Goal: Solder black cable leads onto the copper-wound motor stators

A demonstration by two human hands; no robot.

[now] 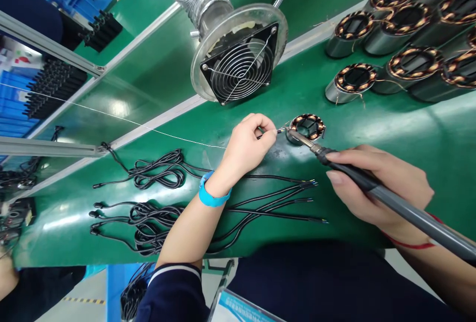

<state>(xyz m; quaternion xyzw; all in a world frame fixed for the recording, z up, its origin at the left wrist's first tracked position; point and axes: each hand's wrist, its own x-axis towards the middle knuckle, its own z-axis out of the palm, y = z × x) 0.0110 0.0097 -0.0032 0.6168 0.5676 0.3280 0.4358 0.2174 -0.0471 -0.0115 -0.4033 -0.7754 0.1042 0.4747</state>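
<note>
My left hand (250, 141), with a blue band at the wrist, is closed in a pinch on the end of a black cable (279, 131). The cable's thin stripped wires reach the near left rim of a motor stator (316, 127) with copper windings. My right hand (379, 183) grips a soldering iron (357, 173) by its dark handle. The iron's metal tip touches or nearly touches the wires at the stator's edge; the exact contact is too small to make out. A thin pale strand (178, 137), perhaps solder wire, runs from the left to behind my left hand.
A fume extractor fan (241, 74) on a foil duct hangs above the green bench (375, 119). Several wound stators (355, 80) stand at the back right. Coiled black cables (159, 168) lie at the left, their ends passing under my left forearm. A person's arm (7, 275) shows far left.
</note>
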